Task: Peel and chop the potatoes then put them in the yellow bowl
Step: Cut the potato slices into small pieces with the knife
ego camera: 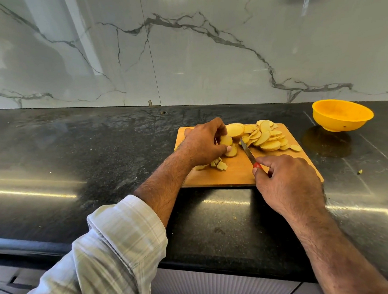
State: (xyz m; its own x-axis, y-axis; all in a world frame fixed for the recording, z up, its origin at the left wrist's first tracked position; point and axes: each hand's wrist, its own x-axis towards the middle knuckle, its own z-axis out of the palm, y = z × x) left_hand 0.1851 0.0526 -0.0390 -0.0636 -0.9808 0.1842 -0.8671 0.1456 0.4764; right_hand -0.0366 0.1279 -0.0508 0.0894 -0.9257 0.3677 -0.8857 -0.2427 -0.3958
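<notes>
A wooden cutting board [239, 175] lies on the black counter. Several round potato slices [266, 135] are piled at its far right side. My left hand [202, 143] pinches a small stack of potato slices [226, 140] just above the board. Small cut potato chunks [219, 165] lie below that hand. My right hand [287, 183] grips a knife [247, 151] by its red handle, the blade pointing toward the held slices with its tip close to them. The yellow bowl [342, 116] stands empty at the far right, apart from the board.
The black stone counter [85, 150] stretches left and right, backed by a white marble wall [172, 53]. A small potato scrap [360, 171] lies on the counter right of the board. The counter's front edge runs just under my forearms.
</notes>
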